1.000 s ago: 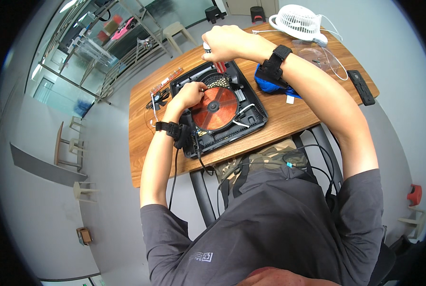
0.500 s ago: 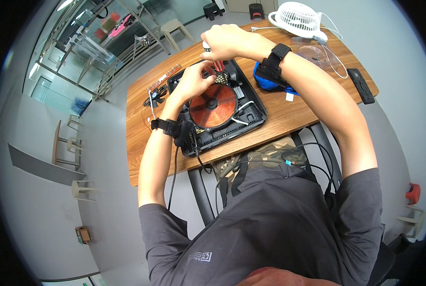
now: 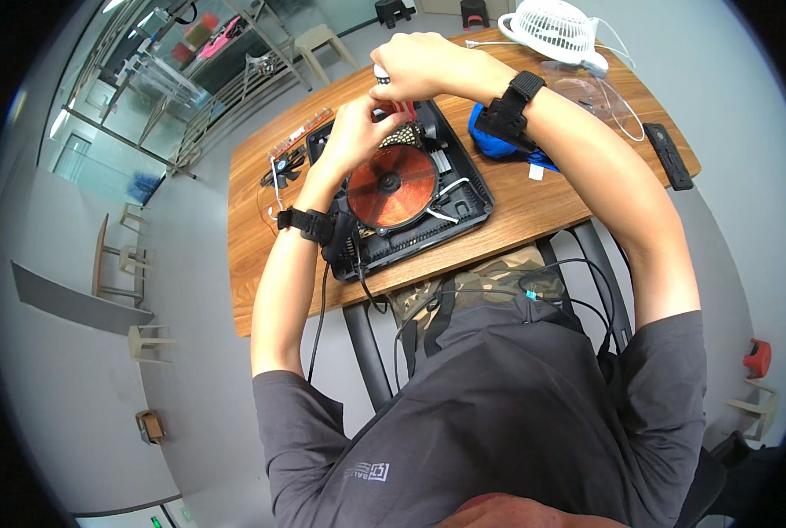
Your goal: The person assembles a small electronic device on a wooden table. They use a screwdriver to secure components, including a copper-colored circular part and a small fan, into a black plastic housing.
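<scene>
One fan [image 3: 554, 33], one blue bundle [image 3: 493, 146] nearby; right grip [image 3: 416, 67] clasps tool [image 3: 381, 76], left grip [image 3: 358, 132] unclear

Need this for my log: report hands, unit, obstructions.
Right hand grips red-and-white tool over open black unit. Left hand close by tool, grip unclear. Copper coil exposed. Left hand partly blocks view; tool tip unseen.

Pale logo [image 3: 377, 473] w/ lettering on dk grey shirt [image 3: 516, 396]; wht tag [image 3: 535, 172] too small to read.

Right hand [image 3: 415, 69] gripping red-and-white tool [image 3: 381, 77]; left hand [image 3: 358, 132] close by, over black housing [image 3: 470, 209], copper-coloured coil [image 3: 402, 195] inside.
</scene>
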Demonstrator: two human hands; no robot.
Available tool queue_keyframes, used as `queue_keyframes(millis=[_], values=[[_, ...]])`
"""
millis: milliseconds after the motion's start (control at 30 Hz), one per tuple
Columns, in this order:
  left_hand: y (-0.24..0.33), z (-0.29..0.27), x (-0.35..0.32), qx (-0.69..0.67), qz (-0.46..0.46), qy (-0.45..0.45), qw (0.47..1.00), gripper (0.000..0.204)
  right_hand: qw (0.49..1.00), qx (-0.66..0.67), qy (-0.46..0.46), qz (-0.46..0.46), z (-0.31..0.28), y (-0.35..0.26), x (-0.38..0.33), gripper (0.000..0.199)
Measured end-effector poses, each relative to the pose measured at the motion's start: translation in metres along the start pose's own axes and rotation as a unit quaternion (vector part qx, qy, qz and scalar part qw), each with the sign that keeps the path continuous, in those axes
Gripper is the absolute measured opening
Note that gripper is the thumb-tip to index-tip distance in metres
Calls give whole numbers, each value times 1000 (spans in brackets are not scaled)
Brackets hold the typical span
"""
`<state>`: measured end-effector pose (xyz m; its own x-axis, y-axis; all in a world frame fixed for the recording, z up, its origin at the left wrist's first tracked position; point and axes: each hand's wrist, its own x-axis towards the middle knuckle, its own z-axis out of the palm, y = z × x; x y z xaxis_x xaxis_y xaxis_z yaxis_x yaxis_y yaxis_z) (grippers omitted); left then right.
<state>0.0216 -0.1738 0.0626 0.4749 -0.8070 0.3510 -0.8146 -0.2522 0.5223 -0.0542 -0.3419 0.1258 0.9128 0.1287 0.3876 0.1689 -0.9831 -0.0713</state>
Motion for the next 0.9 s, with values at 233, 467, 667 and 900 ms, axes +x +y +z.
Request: queue_keyframes(millis=[233, 467, 667, 900], values=[[-2, -1, -1, 10, 11, 7, 1000, 31, 1000, -7, -11, 5, 3, 0, 3, 47], [-8, 3, 2, 23, 4, 16, 1000, 33, 999, -14, -41, 13, 1, -1, 5, 51], [4, 6, 3, 29, -21, 65, 997, 37, 995, -5, -86, 41, -2, -4, 12, 54], [-14, 10, 5, -5, -52, 57, 997, 37, 980, 9, -179, 87, -37, -18, 11, 41]])
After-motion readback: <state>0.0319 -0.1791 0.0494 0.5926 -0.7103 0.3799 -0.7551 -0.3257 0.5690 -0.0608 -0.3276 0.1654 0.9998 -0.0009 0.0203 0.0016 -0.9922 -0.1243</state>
